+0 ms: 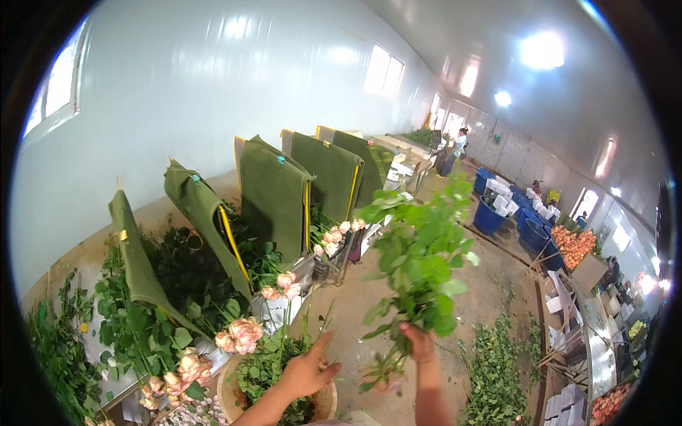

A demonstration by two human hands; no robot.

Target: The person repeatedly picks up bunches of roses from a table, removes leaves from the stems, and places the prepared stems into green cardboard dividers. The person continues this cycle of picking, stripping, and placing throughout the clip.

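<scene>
My right hand grips a bunch of leafy green rose stems. Its foliage rises above the fist, and a blurred pinkish part, perhaps rose heads, hangs below. My left hand has its index finger and thumb apart, with nothing visible in it. Beneath that hand stands a round tub filled with cut leaves and stems. Left of the tub, pale pink roses lie with their heads over the bench edge. More pink roses jut out nearer to me.
Upright green cloth-covered dividers split the bench at left, with leafy stems between them. Stripped leaves litter the floor at right. Blue tubs line the aisle near orange roses. A person stands at the far bench.
</scene>
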